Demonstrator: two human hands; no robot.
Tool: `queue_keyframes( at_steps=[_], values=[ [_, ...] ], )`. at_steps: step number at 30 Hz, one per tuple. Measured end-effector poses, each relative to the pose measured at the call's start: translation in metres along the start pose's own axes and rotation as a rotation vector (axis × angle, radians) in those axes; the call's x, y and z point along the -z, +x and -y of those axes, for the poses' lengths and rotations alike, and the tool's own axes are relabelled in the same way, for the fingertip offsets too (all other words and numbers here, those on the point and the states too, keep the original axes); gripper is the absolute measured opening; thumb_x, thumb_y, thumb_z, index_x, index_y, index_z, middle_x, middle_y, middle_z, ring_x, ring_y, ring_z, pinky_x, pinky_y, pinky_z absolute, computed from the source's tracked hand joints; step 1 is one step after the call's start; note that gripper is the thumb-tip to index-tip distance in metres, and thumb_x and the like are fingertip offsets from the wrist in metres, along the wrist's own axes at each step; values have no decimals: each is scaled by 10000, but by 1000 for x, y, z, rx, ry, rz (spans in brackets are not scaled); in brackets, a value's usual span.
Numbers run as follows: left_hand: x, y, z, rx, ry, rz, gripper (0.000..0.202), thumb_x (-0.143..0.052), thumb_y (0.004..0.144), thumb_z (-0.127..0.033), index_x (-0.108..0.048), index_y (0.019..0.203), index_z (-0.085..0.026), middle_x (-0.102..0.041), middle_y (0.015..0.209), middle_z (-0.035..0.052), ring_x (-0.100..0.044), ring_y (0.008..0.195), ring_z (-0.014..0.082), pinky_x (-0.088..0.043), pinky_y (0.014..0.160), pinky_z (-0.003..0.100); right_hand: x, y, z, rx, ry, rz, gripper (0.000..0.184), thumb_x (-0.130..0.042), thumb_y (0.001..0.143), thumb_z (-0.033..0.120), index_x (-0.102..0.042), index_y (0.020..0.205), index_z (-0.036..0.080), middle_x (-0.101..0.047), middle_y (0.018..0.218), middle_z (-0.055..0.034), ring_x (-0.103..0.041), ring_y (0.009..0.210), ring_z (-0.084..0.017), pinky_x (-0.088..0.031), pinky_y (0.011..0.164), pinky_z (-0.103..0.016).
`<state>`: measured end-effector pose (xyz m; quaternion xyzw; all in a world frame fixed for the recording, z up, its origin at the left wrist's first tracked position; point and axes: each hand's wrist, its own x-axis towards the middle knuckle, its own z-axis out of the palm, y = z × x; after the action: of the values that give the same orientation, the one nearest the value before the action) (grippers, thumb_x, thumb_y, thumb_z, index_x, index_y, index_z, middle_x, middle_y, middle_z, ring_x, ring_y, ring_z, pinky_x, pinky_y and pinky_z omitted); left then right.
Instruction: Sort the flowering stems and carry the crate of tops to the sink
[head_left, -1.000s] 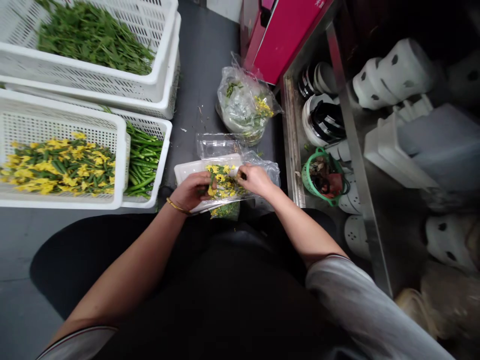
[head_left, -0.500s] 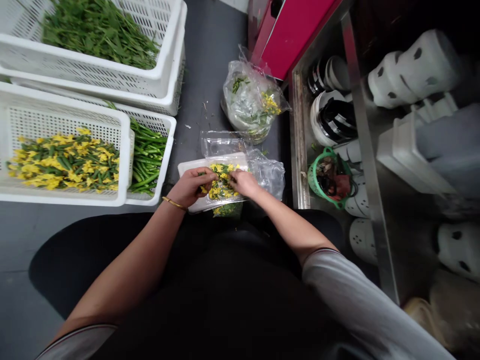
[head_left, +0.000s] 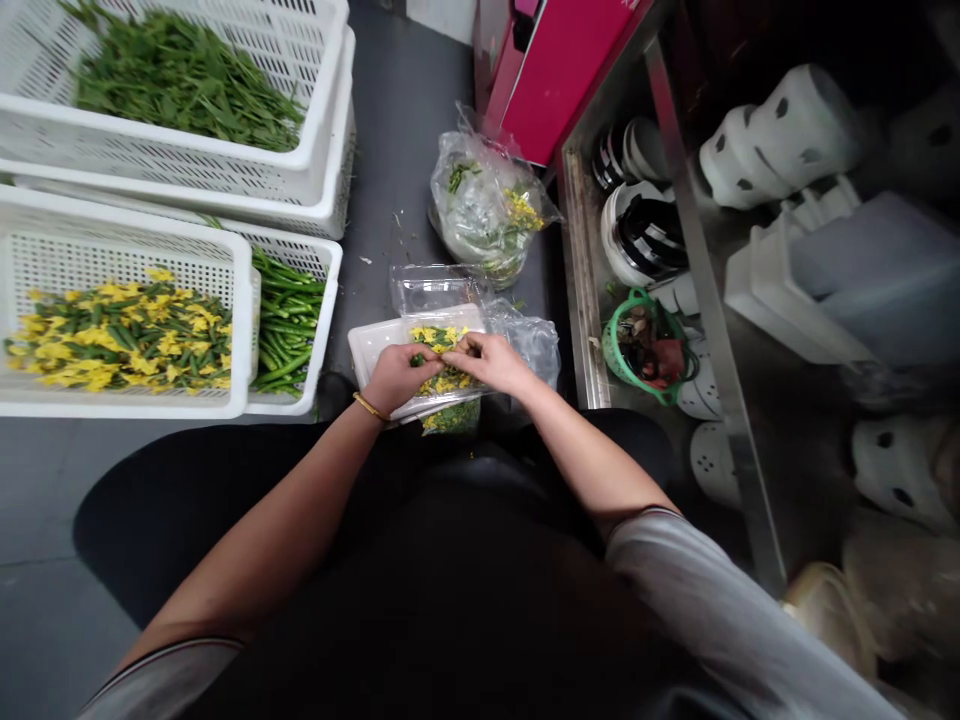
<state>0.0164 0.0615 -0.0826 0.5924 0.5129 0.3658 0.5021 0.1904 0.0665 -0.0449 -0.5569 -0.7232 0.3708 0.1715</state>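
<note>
The small bunch of yellow flowers on green stems (head_left: 444, 372) lies on a shallow white foam tray (head_left: 369, 345) on the grey floor just past my lap. Its long axis runs away from me: the yellow heads point to the far side and the green stem ends stick out over the near edge of the tray. The bunch sits between my two hands and partly under them. My left hand (head_left: 397, 375), with a thin gold bangle (head_left: 369, 407) at the wrist, is curled in from the left and pinches the stems. My right hand (head_left: 491, 362) comes in from the right, fingers bent down onto the blossoms, and its fingertips almost meet the left ones. Just beyond the tray is an empty clear plastic clamshell box (head_left: 431, 288). Farther off stands a crumpled clear plastic bag of trimmings (head_left: 487, 210). Well to my left is a white slotted plastic crate (head_left: 241, 300) filled with the same flowers
</note>
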Motion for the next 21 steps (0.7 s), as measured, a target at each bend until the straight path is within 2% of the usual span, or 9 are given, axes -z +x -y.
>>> queue_keyframes(
  at_steps=[2,4,8,10,12,14,17,19,21],
  values=[
    [5,-3,-9,-75,42,16,59,-676,656,-204,-663,622,-157,-585,567,-7,-490,588,117,-380,599,224,9,3,7,60,55,21,329,-583,788,417,-506,592,164,-461,539,46,-422,541,-78,-314,533,-198],
    [8,-7,-17,-137,12,17,83,-669,678,-237,-662,649,-159,-613,622,8,-507,628,129,-396,639,240,9,6,14,70,224,88,345,-552,806,424,-481,580,172,-427,497,54,-411,491,-74,-319,499,-197],
    [12,-14,-30,-148,-126,-44,131,-672,687,-279,-662,683,-149,-639,703,36,-532,678,140,-415,682,258,-15,7,18,-157,681,86,352,-523,803,472,-454,599,193,-344,411,79,-374,368,-79,-315,390,-204],
    [13,-15,-32,-96,-262,-117,150,-688,672,-293,-652,693,-149,-617,688,34,-513,642,129,-406,619,248,-25,3,12,-272,747,41,347,-504,807,472,-435,602,201,-317,398,83,-368,349,-84,-312,360,-205],
    [16,-14,-32,-27,-496,-157,163,-690,662,-305,-619,686,-160,-558,625,16,-463,558,108,-359,511,230,-24,0,0,-347,582,29,330,-457,839,451,-474,636,190,-367,414,66,-401,360,-90,-338,368,-205],
    [21,-10,-29,32,-767,-128,178,-671,654,-305,-557,632,-170,-478,561,-3,-396,483,87,-288,434,215,-13,1,-18,-384,232,39,298,-449,856,395,-554,701,163,-501,499,14,-507,448,-112,-407,442,-216],
    [26,-6,-22,125,-1046,-17,198,-641,619,-286,-491,569,-166,-465,581,10,-377,469,77,-233,394,201,4,12,-44,-419,-320,65,162,-579,786,258,-644,834,118,-663,810,-127,-639,745,-208,-477,646,-280],
    [27,-4,-18,196,-1117,18,150,-633,606,-272,-533,609,-160,-530,660,37,-422,510,86,-260,400,199,2,22,-55,-365,-600,118,230,-598,777,231,-651,965,110,-652,999,-191,-635,892,-263,-476,735,-323],
    [26,-2,-15,255,-1133,16,141,-634,609,-257,-599,703,-158,-587,739,56,-477,566,101,-326,435,206,-12,32,-59,-245,-795,188,309,-521,852,312,-626,1075,125,-630,1084,-197,-631,932,-267,-479,758,-331]
  ],
)
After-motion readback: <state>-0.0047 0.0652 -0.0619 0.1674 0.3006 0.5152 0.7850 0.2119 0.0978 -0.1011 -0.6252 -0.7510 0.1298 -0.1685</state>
